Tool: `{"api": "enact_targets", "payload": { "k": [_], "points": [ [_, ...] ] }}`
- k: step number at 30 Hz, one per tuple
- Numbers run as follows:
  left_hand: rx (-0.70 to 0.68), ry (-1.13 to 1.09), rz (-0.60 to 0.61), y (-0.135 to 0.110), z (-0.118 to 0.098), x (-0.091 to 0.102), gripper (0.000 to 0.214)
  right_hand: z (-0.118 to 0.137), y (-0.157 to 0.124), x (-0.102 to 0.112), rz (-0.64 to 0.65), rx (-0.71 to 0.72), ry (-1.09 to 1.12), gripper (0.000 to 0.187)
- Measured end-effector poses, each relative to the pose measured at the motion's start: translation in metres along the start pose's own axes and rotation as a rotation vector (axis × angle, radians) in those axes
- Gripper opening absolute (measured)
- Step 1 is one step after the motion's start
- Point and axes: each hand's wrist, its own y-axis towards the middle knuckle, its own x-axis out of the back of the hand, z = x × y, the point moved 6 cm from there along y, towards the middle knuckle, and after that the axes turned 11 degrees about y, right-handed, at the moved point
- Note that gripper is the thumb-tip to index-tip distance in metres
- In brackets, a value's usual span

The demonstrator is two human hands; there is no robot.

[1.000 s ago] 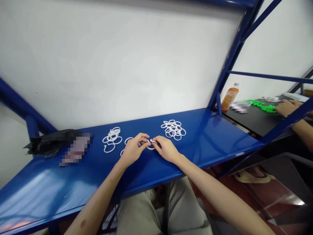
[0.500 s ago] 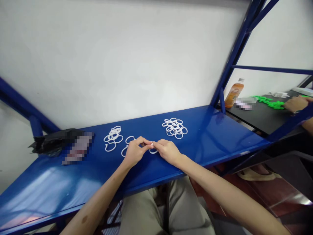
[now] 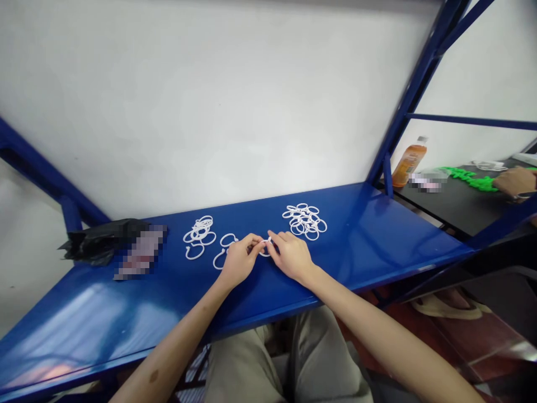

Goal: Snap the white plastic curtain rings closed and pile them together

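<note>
Between my two hands is a white plastic ring (image 3: 264, 255), held just above or on the blue table; its lower curve shows under the fingers. My left hand (image 3: 240, 259) pinches one side of it with thumb and fingertips. My right hand (image 3: 292, 256) grips the other side near a small white end piece, index finger raised along it. Two loose open rings (image 3: 218, 261) lie left of my left hand, partly behind it. Farther left is a small pile of white rings (image 3: 202, 230), one separate ring (image 3: 194, 253) in front. A bigger pile of rings (image 3: 309, 219) lies behind my right hand.
A black plastic bag (image 3: 96, 242) and a blurred packet (image 3: 140, 254) lie at the table's left. Blue frame posts (image 3: 413, 95) stand at right. Beyond them, a black table bears an orange drink bottle (image 3: 410, 162), green pieces (image 3: 474, 179) and another person's hand (image 3: 515, 182).
My fingertips were pressed together over the ring's ends; now they are slightly apart with more of the ring showing. The whole view has shifted a little.
</note>
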Motion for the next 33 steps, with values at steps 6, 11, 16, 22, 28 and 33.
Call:
{"api": "enact_targets", "payload": {
  "k": [6, 11, 16, 22, 28, 33],
  "points": [
    [-0.059, 0.189, -0.045, -0.002, -0.005, 0.003, 0.021, -0.007, 0.013, 0.025, 0.194, 0.345, 0.398, 0.026],
    [-0.115, 0.230, -0.023, 0.001, -0.014, -0.001, 0.023, -0.019, 0.021, 0.032, 0.277, 0.400, 0.452, 0.021],
    [-0.217, 0.535, -0.172, 0.009, 0.005, 0.031, 0.029, -0.075, 0.046, 0.056, 0.120, 0.284, 0.381, 0.017],
    [-0.053, 0.772, -0.146, 0.014, 0.042, 0.050, 0.035, -0.134, 0.056, 0.066, 0.107, 0.077, 0.382, 0.015],
    [0.028, 0.834, -0.076, 0.010, 0.048, 0.041, 0.042, -0.137, 0.052, 0.053, 0.164, 0.045, 0.316, 0.019],
    [0.038, 0.823, -0.056, 0.009, 0.049, 0.037, 0.043, -0.139, 0.050, 0.051, 0.105, 0.075, 0.245, 0.021]
  ]
}}
